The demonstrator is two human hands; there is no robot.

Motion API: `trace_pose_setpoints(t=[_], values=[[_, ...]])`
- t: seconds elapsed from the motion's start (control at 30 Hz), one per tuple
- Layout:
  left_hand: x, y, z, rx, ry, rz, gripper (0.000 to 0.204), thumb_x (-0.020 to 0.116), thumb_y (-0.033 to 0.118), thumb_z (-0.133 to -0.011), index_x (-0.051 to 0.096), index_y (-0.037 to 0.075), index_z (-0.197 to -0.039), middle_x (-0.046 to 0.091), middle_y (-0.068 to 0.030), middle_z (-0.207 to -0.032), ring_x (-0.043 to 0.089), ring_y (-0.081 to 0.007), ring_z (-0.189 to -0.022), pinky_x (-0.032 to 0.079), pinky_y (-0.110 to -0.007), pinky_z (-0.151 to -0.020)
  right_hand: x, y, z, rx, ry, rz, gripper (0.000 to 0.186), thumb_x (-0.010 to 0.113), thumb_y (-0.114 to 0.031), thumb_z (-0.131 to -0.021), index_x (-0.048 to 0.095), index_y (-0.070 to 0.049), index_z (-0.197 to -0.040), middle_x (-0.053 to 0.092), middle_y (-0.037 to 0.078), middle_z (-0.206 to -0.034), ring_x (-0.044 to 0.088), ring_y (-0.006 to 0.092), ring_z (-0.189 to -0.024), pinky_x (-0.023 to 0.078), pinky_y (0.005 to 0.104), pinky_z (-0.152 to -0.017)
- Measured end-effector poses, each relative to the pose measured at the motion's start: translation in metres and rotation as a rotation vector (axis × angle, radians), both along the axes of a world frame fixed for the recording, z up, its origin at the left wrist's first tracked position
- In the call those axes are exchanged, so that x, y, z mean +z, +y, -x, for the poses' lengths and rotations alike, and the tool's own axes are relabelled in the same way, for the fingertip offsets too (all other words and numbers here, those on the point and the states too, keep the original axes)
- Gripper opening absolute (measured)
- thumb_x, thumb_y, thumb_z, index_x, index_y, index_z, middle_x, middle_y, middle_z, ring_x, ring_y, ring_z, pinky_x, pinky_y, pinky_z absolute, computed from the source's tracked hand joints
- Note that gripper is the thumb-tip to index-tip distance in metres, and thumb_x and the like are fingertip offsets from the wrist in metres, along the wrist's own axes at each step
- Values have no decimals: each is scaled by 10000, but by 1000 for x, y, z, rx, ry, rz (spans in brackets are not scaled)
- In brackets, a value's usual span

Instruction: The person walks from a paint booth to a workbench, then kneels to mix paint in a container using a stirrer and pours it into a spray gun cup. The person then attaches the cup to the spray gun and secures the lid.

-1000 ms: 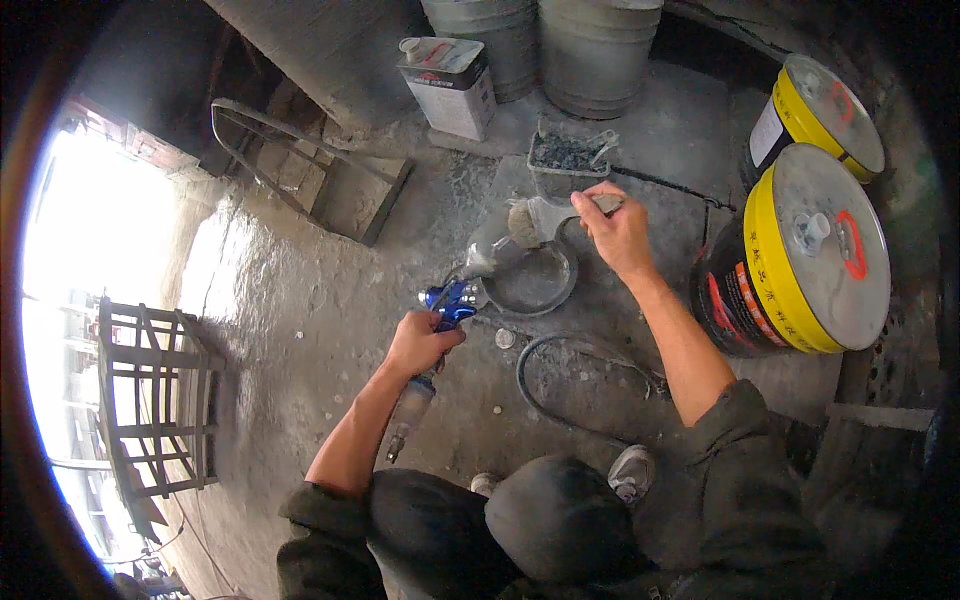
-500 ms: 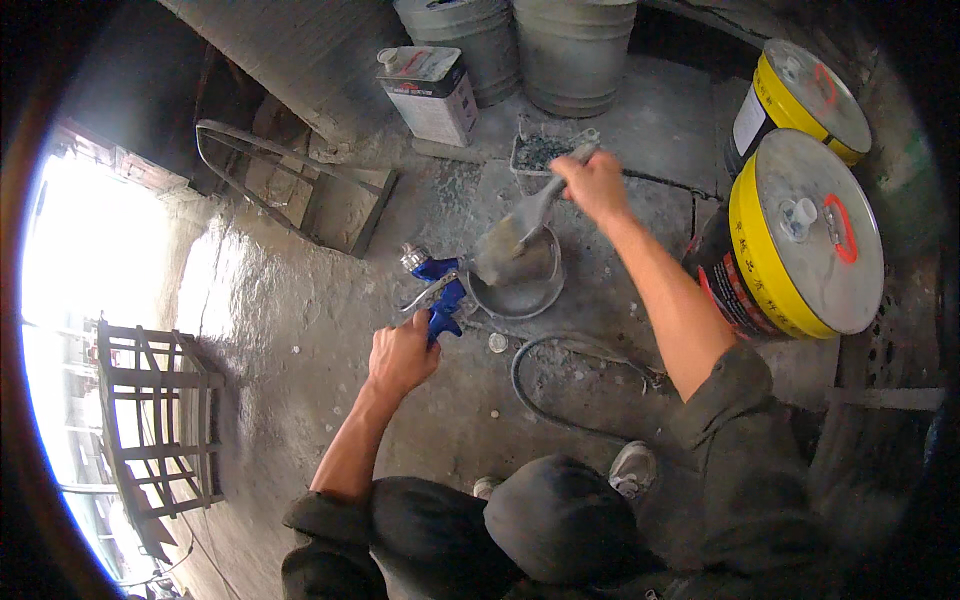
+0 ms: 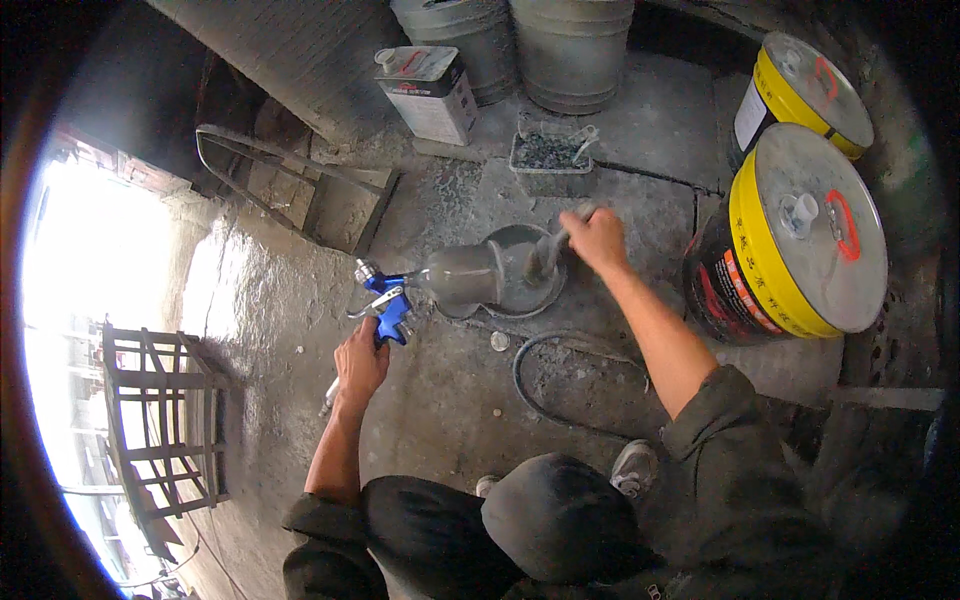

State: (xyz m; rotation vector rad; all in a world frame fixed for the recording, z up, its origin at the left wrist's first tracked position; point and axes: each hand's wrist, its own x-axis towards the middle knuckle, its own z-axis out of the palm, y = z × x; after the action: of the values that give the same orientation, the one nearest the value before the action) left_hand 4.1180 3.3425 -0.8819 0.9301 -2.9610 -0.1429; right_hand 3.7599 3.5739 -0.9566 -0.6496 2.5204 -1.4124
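Observation:
My left hand (image 3: 360, 358) is closed around the grip of a blue spray gun (image 3: 390, 302), which is tipped on its side. The gun's grey, coated cup (image 3: 462, 275) lies toward the right, its mouth end over a round grey pan (image 3: 520, 312) on the floor. My right hand (image 3: 597, 240) grips the handle of a paint brush (image 3: 542, 258). Its bristles are down inside the pan, just right of the cup's mouth, and look grey and blurred. Whether the bristles touch the cup I cannot tell.
Behind the pan sits a small tub (image 3: 552, 180) of dark liquid with a utensil in it. Farther back stand a rectangular can (image 3: 430, 100) and metal buckets (image 3: 572, 60). Yellow-banded drums (image 3: 830, 240) are at right. A hose (image 3: 522, 385) curls nearby; a slatted frame (image 3: 165, 430) stands left.
The spray gun has moved left and tipped over, bringing its cup into view over the pan. My right hand has lowered the brush, which now points down into the pan.

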Motion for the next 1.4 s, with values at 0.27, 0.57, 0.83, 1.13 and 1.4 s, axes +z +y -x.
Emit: trace_pose_setpoints(t=[0.27,0.57,0.83,1.13,1.4], values=[[-20,-8,-20,118,97,-145,279,668,189,-759,553,75,-986,645,-189,-746,636,-427,-768,472,-501,-666,-4,4,-74,86,94,40,298,725,-354,-838,683,-59,-848,678,163,-713,663,393,-699,508,477,-642],[-10,2,-10,122,75,-180,260,674,204,-749,601,67,-958,649,-202,-746,640,-428,-763,479,-501,-678,25,0,-73,-370,-812,713,220,740,-211,-839,632,-31,-774,611,67,-598,531,128,-434,375,264,-391],[-7,4,-3,110,-37,-200,284,695,192,-749,640,63,-996,664,-216,-781,651,-430,-809,497,-491,-706,22,-1,-98,-411,-829,809,238,728,-245,-881,655,-19,-877,635,75,-641,576,133,-493,423,261,-437],[-10,-19,-19,130,-86,-256,289,686,205,-752,684,118,-1027,683,-172,-825,656,-403,-834,501,-474,-728,45,36,-40,557,-785,554,140,716,-143,-825,696,-39,-915,652,36,-836,627,128,-686,509,251,-623],[-4,-16,-16,151,-213,-208,338,659,195,-745,702,163,-1079,699,-182,-910,659,-399,-918,512,-474,-793,41,34,-22,478,-157,248,153,743,-149,-729,752,-81,-866,670,79,-935,644,221,-897,491,341,-828]])
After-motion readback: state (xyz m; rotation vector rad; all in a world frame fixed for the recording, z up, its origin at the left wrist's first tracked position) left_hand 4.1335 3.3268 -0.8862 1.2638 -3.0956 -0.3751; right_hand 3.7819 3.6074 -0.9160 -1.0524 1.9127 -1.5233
